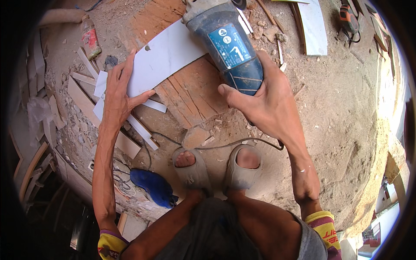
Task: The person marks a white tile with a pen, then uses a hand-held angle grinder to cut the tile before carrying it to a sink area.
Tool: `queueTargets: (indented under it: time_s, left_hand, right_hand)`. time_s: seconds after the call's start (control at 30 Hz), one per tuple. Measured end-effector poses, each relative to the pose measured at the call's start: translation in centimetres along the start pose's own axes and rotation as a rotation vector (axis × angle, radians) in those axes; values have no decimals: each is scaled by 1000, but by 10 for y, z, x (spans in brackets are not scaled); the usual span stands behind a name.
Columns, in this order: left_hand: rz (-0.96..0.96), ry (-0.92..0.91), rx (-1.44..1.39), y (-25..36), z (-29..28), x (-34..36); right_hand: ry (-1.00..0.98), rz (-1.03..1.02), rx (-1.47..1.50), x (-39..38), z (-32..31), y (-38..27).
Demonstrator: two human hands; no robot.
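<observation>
STEP: cutting — your right hand (268, 102) grips the blue angle grinder (227, 41) over the white tile (167, 56) | HOLD: left hand (119, 93) presses flat, fingers spread, pinning the tile on the rough wooden board (195, 93) | NEXT: likely needs a steady, level pass | TEXTURE: smooth tile, dusty sandy ground (338, 117).

White tile (162, 58), blue grinder (232, 47)

Bright daylight is falling across a dusty, sandy floor (338, 108) strewn with rubble. Pale tile offcuts (86, 93) are lying scattered at its left edge, beside a plastic bottle (90, 41). A white slab (315, 27) is resting near the far edge, and a blue object (152, 187) is sitting by tangled cables.
</observation>
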State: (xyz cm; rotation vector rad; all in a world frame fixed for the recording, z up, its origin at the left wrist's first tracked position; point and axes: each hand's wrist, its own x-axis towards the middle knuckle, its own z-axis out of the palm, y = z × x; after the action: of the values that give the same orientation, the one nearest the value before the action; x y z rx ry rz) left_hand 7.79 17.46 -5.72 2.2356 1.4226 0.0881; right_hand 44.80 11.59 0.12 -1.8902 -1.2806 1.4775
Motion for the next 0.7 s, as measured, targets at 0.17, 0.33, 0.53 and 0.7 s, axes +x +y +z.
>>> queueTargets:
  time_s: [0.17, 0.33, 0.53, 0.7]
  left_hand:
    - [-9, -4, -6, 0, 1, 0]
    - [10, 8, 3, 0, 1, 0]
    - [22, 13, 8, -2, 3, 1]
    - [21, 4, -4, -4, 2, -1]
  right_hand:
    - [0, 0, 21, 4, 1, -1]
    - [5, -35, 16, 10, -1, -5]
    - [25, -58, -15, 15, -1, -3]
    - [-1, -29, -6, 19, -1, -5]
